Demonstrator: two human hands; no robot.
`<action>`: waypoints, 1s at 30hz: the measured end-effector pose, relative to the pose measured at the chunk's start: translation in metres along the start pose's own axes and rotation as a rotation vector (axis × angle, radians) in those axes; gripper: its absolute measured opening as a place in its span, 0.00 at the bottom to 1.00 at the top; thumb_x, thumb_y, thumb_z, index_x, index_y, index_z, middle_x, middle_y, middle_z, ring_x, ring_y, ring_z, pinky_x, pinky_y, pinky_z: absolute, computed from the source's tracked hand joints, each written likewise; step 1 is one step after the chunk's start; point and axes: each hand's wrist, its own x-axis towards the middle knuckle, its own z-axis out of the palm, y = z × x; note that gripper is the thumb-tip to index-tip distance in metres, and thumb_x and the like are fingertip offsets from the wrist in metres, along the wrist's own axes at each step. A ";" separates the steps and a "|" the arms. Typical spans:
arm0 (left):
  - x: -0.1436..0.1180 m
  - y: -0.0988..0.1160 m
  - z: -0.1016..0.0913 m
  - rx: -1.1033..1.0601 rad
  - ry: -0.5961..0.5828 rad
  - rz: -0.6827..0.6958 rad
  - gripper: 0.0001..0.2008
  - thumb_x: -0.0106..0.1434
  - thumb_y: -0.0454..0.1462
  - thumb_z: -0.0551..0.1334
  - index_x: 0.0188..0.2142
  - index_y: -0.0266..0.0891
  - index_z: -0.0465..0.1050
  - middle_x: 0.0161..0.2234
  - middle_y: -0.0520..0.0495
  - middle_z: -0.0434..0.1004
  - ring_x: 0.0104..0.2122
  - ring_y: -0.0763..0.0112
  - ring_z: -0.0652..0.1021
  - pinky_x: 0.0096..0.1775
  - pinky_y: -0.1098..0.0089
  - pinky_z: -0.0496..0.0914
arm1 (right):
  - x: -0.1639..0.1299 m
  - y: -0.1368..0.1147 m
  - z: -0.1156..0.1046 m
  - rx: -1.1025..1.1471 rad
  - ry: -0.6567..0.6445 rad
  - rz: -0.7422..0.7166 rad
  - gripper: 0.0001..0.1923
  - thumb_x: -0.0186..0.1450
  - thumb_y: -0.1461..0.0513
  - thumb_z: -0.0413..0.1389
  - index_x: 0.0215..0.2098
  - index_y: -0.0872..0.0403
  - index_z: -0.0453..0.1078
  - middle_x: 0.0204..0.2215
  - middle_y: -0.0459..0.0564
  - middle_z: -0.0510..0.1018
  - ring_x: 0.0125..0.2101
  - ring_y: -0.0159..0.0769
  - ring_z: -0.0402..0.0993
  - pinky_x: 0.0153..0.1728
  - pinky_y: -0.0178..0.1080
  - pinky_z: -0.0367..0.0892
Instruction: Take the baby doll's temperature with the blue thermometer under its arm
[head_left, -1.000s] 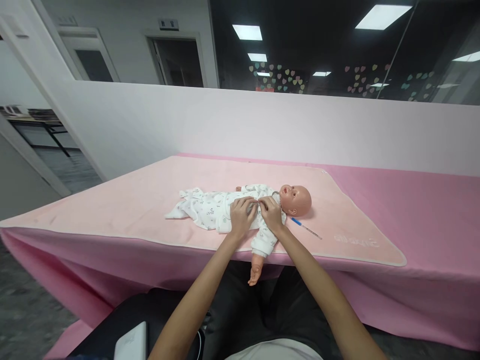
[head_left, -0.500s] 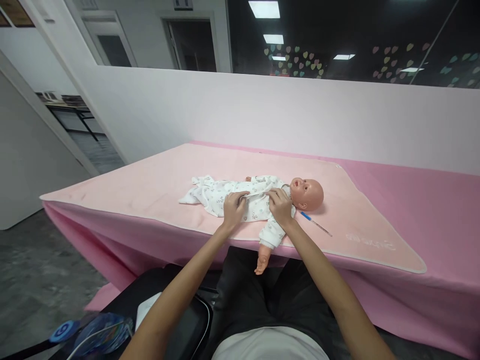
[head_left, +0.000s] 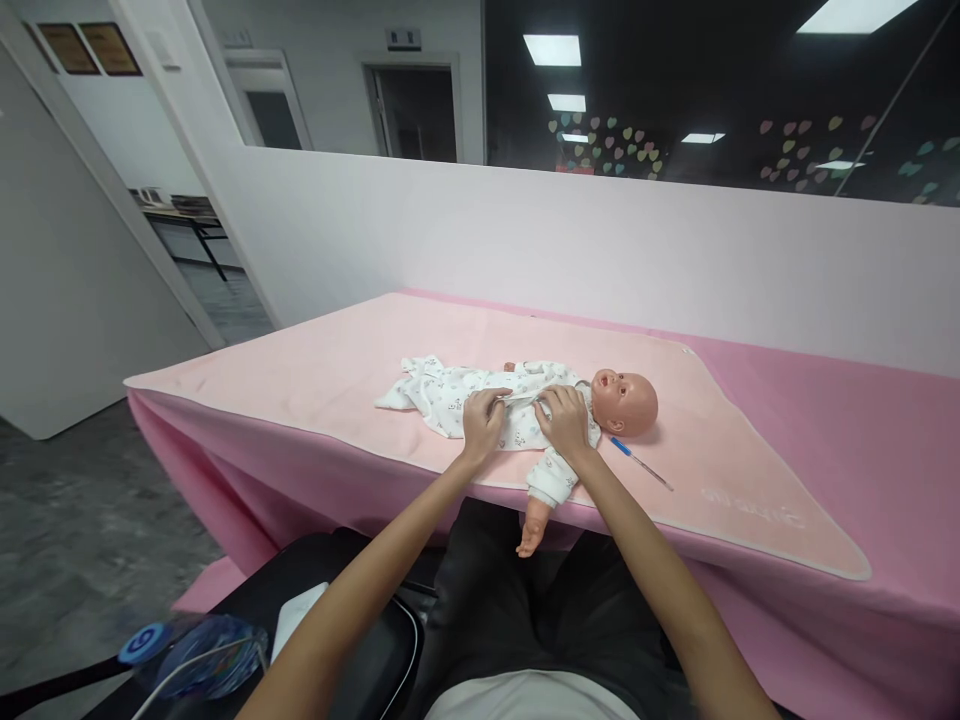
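A baby doll (head_left: 628,402) lies on its back, its head to the right, dressed in a white printed romper (head_left: 444,402). My left hand (head_left: 484,422) pinches the romper's front edge at the belly. Higher up, at the chest, my right hand (head_left: 564,418) has its fingers bent on the same front opening, holding the cloth. One doll arm (head_left: 534,524) hangs over the table's near edge. Beside the doll's head rests a thin clear stick with a blue end (head_left: 641,462), which looks like a thermometer. My fingertips partly hide the fastening.
Under the doll a light pink mat (head_left: 315,375) covers part of a table with a darker pink cloth (head_left: 900,450). A white wall and window stand behind. At lower left are a black chair (head_left: 360,650), a plastic bottle (head_left: 210,655) and a white object (head_left: 296,615).
The camera view has shifted, so everything sits slightly lower and to the right. Both hands stay on the romper's front, the right-hand fingers now a little more spread over the chest.
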 end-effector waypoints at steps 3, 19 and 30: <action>0.000 0.000 0.001 -0.001 0.049 0.014 0.12 0.59 0.33 0.50 0.35 0.41 0.72 0.34 0.50 0.75 0.38 0.67 0.71 0.42 0.66 0.63 | 0.003 -0.005 -0.002 -0.075 0.002 -0.095 0.05 0.61 0.65 0.49 0.33 0.56 0.67 0.38 0.54 0.73 0.39 0.41 0.64 0.42 0.42 0.58; -0.001 0.001 -0.001 0.021 0.047 -0.055 0.14 0.57 0.31 0.48 0.33 0.41 0.72 0.32 0.49 0.74 0.36 0.66 0.70 0.42 0.65 0.63 | 0.013 -0.028 0.012 0.205 -0.076 -0.235 0.07 0.63 0.65 0.48 0.34 0.54 0.68 0.37 0.51 0.74 0.40 0.37 0.67 0.48 0.43 0.59; -0.001 0.005 -0.004 0.019 -0.054 -0.077 0.12 0.56 0.35 0.51 0.29 0.42 0.73 0.30 0.51 0.76 0.35 0.65 0.71 0.42 0.63 0.61 | 0.012 -0.026 0.013 0.291 -0.001 -0.053 0.08 0.65 0.61 0.48 0.31 0.52 0.68 0.28 0.46 0.76 0.34 0.33 0.69 0.51 0.43 0.54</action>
